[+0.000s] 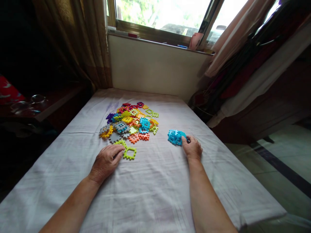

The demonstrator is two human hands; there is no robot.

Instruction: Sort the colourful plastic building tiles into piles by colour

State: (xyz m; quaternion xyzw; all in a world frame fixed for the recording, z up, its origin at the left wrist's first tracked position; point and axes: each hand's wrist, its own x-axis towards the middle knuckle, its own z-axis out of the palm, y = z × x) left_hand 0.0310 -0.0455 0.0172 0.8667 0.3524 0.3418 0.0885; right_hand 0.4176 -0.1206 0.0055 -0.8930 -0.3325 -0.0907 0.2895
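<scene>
My left hand [107, 161] rests low over the cloth, its fingers curled together. Its fingertips meet the left edge of a lime-green square frame tile [130, 153] with toothed edges. Another lime-green tile [120, 142] lies just beyond those fingers. On the right, a small heap of blue interlocking tiles [175, 137] sits apart from the rest. My right hand [192, 148] closes at the right edge of this heap, thumb against the blue tiles; its other fingertips are partly hidden. Between and beyond my hands spreads a mixed pile of toothed plastic tiles [133, 121] in several colours.
Everything lies on a table with a pale, wrinkled cloth [150, 200]. A wall and window stand at its far edge, with a pink cup [195, 41] on the sill. Clothes [243, 74] hang at the right. Glasses [38, 99] lie on a dark surface at the left.
</scene>
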